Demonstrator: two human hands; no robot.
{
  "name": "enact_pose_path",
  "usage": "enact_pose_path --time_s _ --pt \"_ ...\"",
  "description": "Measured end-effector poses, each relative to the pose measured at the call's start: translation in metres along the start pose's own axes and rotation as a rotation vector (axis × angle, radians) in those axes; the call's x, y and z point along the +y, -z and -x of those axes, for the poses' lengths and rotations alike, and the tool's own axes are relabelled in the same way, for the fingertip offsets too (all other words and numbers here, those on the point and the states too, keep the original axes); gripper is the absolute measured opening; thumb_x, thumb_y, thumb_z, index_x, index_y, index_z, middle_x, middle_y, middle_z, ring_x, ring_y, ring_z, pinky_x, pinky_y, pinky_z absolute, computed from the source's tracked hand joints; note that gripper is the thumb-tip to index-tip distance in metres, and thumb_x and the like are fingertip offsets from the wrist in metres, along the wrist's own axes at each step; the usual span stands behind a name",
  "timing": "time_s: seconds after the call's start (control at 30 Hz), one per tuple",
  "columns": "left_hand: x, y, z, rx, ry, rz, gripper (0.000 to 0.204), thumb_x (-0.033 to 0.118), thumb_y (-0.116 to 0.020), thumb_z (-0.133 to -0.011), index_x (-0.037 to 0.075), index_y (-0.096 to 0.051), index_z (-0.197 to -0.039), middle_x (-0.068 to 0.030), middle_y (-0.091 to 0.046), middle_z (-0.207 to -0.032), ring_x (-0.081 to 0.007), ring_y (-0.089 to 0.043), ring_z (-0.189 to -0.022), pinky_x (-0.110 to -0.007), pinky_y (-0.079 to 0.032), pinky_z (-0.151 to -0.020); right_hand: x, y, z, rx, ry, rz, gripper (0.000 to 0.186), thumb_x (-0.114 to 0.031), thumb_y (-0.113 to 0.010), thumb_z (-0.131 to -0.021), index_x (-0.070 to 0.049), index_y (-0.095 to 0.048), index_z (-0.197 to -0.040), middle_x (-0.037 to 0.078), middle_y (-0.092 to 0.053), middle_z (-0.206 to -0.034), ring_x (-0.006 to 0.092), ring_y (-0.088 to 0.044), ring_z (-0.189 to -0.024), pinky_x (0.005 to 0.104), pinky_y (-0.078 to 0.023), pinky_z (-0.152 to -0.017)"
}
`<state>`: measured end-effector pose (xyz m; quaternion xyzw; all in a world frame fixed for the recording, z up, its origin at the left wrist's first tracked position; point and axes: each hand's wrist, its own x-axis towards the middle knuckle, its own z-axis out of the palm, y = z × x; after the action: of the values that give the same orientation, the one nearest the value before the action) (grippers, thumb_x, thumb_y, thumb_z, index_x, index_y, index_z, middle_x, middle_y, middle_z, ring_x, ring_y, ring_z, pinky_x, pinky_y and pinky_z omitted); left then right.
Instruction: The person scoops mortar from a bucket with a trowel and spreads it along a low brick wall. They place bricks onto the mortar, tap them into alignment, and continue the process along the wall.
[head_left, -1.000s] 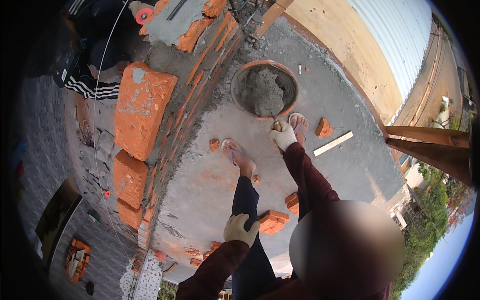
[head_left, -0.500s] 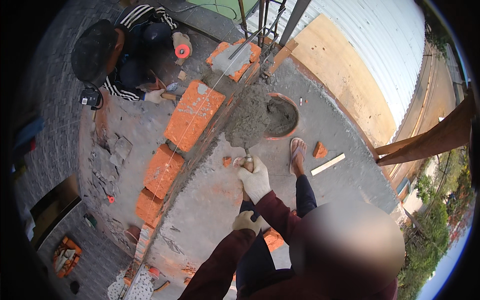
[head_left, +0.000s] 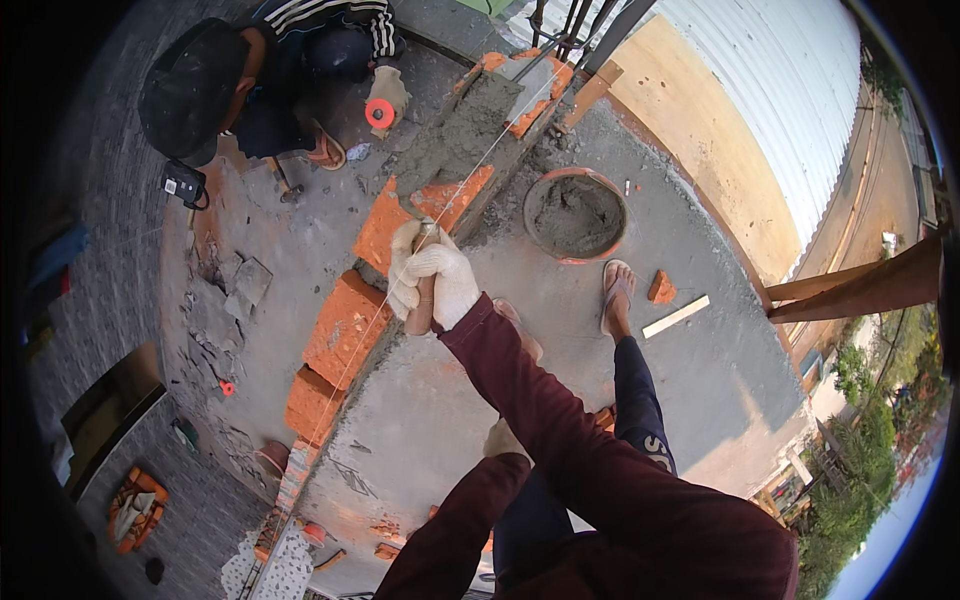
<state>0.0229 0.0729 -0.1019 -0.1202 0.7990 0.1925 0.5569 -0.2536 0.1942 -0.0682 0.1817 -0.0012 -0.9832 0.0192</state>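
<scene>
Gloved in cream knit, my right hand [head_left: 437, 283] is closed round the wooden handle [head_left: 421, 305] of a trowel above the brick row. Its blade points away from me and is hidden by wet grey mortar [head_left: 455, 130], which spreads over the far bricks; I cannot tell how much rests on the blade. Beneath it an orange brick [head_left: 380, 226] shows at the near edge of the mortar. Closer to me lies another brick [head_left: 340, 322]. My left hand [head_left: 505, 440], also gloved, is low by my leg, its fingers hidden behind my right sleeve.
A taut string [head_left: 357, 376] runs above the bricks. The mortar basin [head_left: 618, 232] stands right of the wall, near my sandalled foot [head_left: 617, 290]. Across the wall a co-worker crouches, a gloved hand [head_left: 390, 92] at a red round thing [head_left: 379, 113]. A hammer [head_left: 287, 182] lies nearby.
My right hand has carried the mortar-laden trowel from beside the basin leftward and away, over the bricks. The basin's contents now show fully. The co-worker's hand has left the hammer.
</scene>
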Motion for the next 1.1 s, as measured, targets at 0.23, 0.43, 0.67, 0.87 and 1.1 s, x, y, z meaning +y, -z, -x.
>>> enact_pose_path --time_s 0.23,0.43,0.67,0.87,1.1 --pt "-0.018 0.0 0.005 0.064 -0.1 -0.083 0.048 0.046 -0.075 -0.082 0.008 -0.076 -0.111 -0.0125 -0.072 -0.125 -0.0326 -0.065 -0.12 -0.045 -0.051 -0.103 -0.017 0.022 0.023 -0.103 -0.167 0.148 0.022 -0.006 -0.06 -0.077 -0.005 -0.063 -0.098 0.007 -0.055 -0.059 0.0178 -0.053 -0.041 0.0365 -0.046 -0.038" --pt "-0.023 -0.011 0.005 0.166 -0.162 -0.129 0.049 0.047 -0.076 -0.082 0.007 -0.076 -0.11 -0.0128 -0.072 -0.124 -0.0328 -0.065 -0.119 -0.045 -0.051 -0.103 -0.02 0.034 0.036 -0.25 -0.274 0.003 0.028 -0.007 -0.066 -0.077 0.001 -0.067 -0.103 0.008 -0.056 -0.06 0.0182 -0.055 -0.042 0.0372 -0.048 -0.036" --pt "-0.008 -0.005 0.006 0.094 -0.131 -0.162 0.048 0.048 -0.076 -0.082 0.008 -0.076 -0.109 -0.0116 -0.073 -0.123 -0.0331 -0.065 -0.117 -0.046 -0.051 -0.103 -0.01 0.054 0.038 -0.254 -0.392 0.043 0.024 -0.009 -0.069 -0.081 0.003 -0.066 -0.101 0.007 -0.056 -0.06 0.018 -0.055 -0.041 0.0342 -0.044 -0.034" --pt "-0.02 -0.017 0.015 0.123 -0.159 -0.157 0.049 0.048 -0.074 -0.083 0.008 -0.076 -0.11 -0.0117 -0.072 -0.124 -0.0329 -0.065 -0.118 -0.045 -0.051 -0.103 -0.033 0.032 0.033 -0.137 -0.522 0.647 0.02 -0.011 -0.077 -0.084 0.0 -0.065 -0.097 0.007 -0.064 -0.07 0.0169 -0.059 -0.049 0.0314 -0.049 -0.045" --pt "-0.008 -0.013 0.006 0.067 -0.112 -0.13 0.058 0.054 -0.072 -0.085 0.005 -0.074 -0.117 -0.0146 -0.069 -0.131 -0.0329 -0.061 -0.125 -0.043 -0.047 -0.109 -0.09 0.052 0.105 0.044 0.038 1.718 0.027 -0.027 -0.069 -0.098 0.0 -0.063 -0.098 0.004 -0.057 -0.069 0.0124 -0.056 -0.062 0.0328 -0.049 -0.06"
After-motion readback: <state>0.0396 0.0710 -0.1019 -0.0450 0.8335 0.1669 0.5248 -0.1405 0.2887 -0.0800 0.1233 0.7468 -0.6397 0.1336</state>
